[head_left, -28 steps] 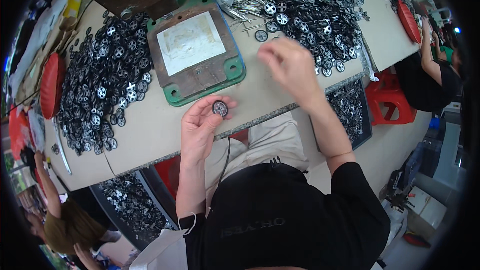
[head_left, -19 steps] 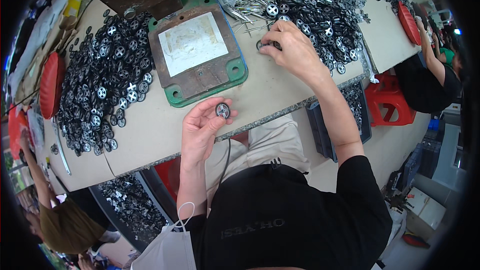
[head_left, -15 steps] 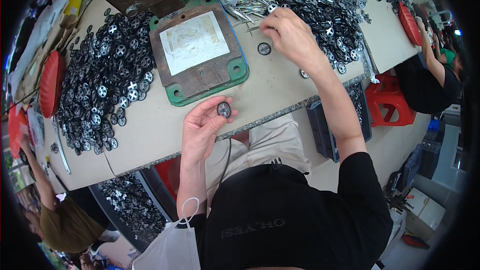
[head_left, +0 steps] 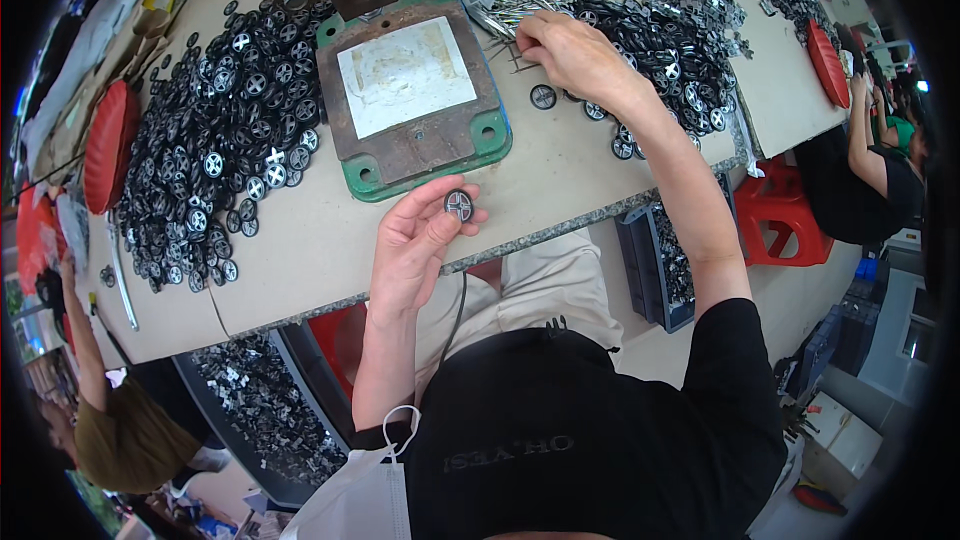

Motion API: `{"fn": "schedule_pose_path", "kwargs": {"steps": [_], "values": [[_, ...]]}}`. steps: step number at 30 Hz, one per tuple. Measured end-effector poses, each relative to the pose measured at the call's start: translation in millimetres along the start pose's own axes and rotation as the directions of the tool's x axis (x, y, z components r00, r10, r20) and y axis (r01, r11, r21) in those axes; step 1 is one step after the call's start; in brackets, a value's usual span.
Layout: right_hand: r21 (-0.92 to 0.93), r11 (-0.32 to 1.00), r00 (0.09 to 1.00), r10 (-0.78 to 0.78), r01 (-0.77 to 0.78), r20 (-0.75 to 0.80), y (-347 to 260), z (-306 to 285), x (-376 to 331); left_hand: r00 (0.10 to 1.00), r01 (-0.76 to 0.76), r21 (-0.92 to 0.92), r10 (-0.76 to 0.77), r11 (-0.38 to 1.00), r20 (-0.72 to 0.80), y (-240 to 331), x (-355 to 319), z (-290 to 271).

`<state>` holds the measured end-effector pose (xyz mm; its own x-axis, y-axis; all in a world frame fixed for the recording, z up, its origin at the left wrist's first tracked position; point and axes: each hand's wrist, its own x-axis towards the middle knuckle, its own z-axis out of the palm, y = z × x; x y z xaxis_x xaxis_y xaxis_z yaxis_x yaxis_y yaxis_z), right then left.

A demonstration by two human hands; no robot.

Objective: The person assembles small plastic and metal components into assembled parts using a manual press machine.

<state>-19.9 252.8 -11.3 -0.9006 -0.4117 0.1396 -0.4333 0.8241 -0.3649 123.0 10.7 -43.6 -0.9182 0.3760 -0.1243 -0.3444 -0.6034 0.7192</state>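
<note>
Black wheel (head_left: 458,205) in left hand (head_left: 408,245), right hand (head_left: 578,55) well apart

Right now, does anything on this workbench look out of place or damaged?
Only slightly: one black wheel lies just outside the heap of wheels near the right hand, and the white sheet on the brown plate looks stained.

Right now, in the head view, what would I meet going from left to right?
Left red dish, left wheel pile, left hand holding a spoked wheel, lone wheel, right wheel pile, right red dish.
</note>
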Motion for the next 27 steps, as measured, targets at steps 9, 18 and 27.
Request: {"fn": "schedule_pose_path", "kwargs": {"steps": [9,18,27], "values": [[-0.058,0.995,0.995,-0.082,0.078,-0.057,-13,-7,-2,1.000,0.011,-0.063,-0.011,0.998,0.001,1,1,3],[0.940,0.330,0.991,0.128,-0.089,0.049,-103,6,-72,0.998,0.063,-0.215,-0.059,0.975,0.025,-2,5,4],[0.973,0.201,0.983,0.165,-0.109,0.076,-112,22,-78,0.999,0.035,-0.236,-0.026,0.971,0.040,-2,2,2]]}}
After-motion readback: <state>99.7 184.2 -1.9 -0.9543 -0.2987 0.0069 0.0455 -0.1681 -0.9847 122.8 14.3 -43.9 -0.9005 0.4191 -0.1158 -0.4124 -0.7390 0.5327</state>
